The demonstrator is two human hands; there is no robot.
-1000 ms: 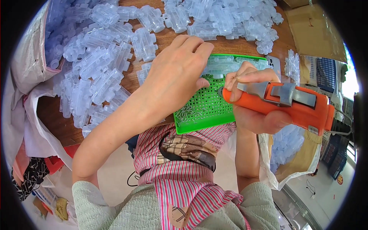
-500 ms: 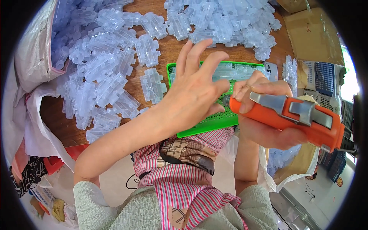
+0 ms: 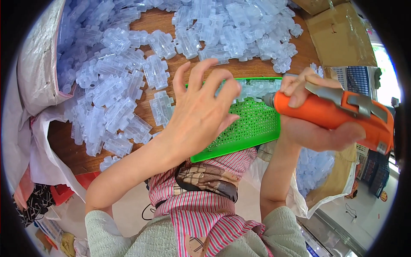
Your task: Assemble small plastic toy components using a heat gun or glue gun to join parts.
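My right hand (image 3: pixel 309 105) is wrapped round an orange electric screwdriver (image 3: pixel 334 115) with a metal lever along its top. The tool lies nearly level, its dark tip pointing left over the right part of a green perforated tray (image 3: pixel 257 124). My left hand (image 3: pixel 204 100) hovers above the tray's left side, fingers spread and curved, with nothing visible in them. Along the tray's far side lie clear plastic housings (image 3: pixel 257 88), partly hidden by my left hand. Small loose bits rest on the tray floor near my left thumb; they are too small to name.
Heaps of clear plastic housings (image 3: pixel 111 73) cover the left and far parts of the wooden table (image 3: pixel 173 64). A cardboard box (image 3: pixel 340 34) stands at the far right. Below right, an open sack (image 3: pixel 314 171) holds more clear parts. A white sack (image 3: pixel 38 64) rises at the left.
The screwdriver and my right hand have moved right, so the tip is now apart from my left hand. My left hand has moved a little left and its fingers are less pinched.
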